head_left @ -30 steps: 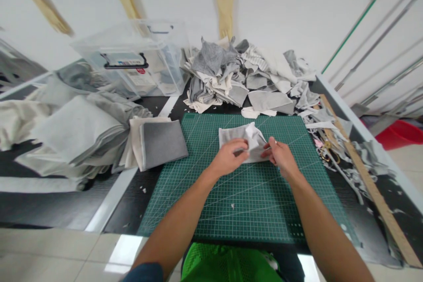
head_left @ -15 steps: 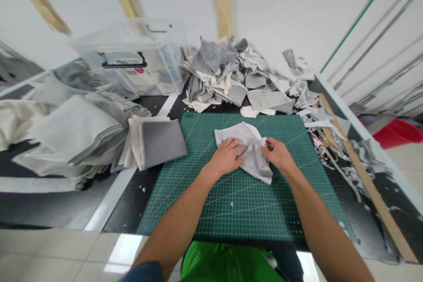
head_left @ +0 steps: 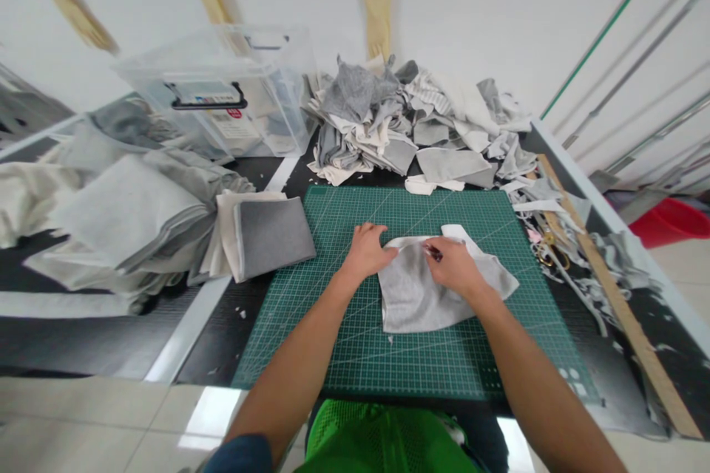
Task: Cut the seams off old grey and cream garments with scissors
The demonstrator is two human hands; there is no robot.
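A light grey piece of cloth (head_left: 413,295) lies partly unfolded on the green cutting mat (head_left: 333,362), with a white flap (head_left: 460,234) showing at its far edge. Beside the cloth's far left corner is my left hand (head_left: 367,250), fingers spread, the thumb touching the corner. My right hand (head_left: 453,264) is closed over the cloth's far edge, pinching it. Something small and dark shows between the right fingers; what it is I cannot make out.
Folded cloths (head_left: 274,236) and larger fabric stacks (head_left: 127,214) lie at left, before a clear plastic box (head_left: 211,126). A heap of scraps (head_left: 366,111) stands behind the mat. Right of it are offcuts, gold-handled scissors (head_left: 549,251) and a long wooden ruler (head_left: 621,303).
The cloth has been turned and spread out, reaching nearer and farther right. My left hand has come off its surface to its far left corner. My right hand has shifted along the edge.
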